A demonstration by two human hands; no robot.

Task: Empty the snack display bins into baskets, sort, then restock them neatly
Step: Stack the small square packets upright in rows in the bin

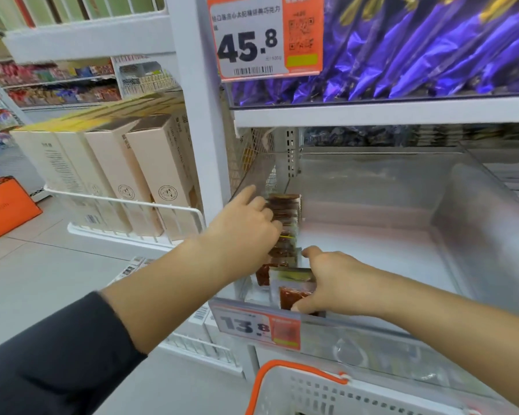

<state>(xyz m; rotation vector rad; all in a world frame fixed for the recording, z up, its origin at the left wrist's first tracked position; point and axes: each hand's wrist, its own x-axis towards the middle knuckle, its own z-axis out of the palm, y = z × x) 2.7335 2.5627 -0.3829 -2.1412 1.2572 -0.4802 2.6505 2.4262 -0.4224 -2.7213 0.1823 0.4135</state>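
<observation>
A clear plastic display bin (450,235) sits on the lower shelf. Along its left wall stands a row of small brown snack packets (285,214), upright and packed front to back. My left hand (246,223) rests against the left side of the row, fingers curled onto the packets. My right hand (333,280) is at the front of the row and grips the nearest packets (294,295) between thumb and fingers. The rest of the bin floor is bare white. A white basket with an orange handle (300,384) stands below the bin.
A price tag reading 13.8 (255,324) hangs on the bin's front edge. Purple snack bags (417,55) fill the shelf above, behind a 45.8 tag (252,40). Beige boxes (126,169) stand on a wire rack at left. An orange bag (3,208) lies on the floor.
</observation>
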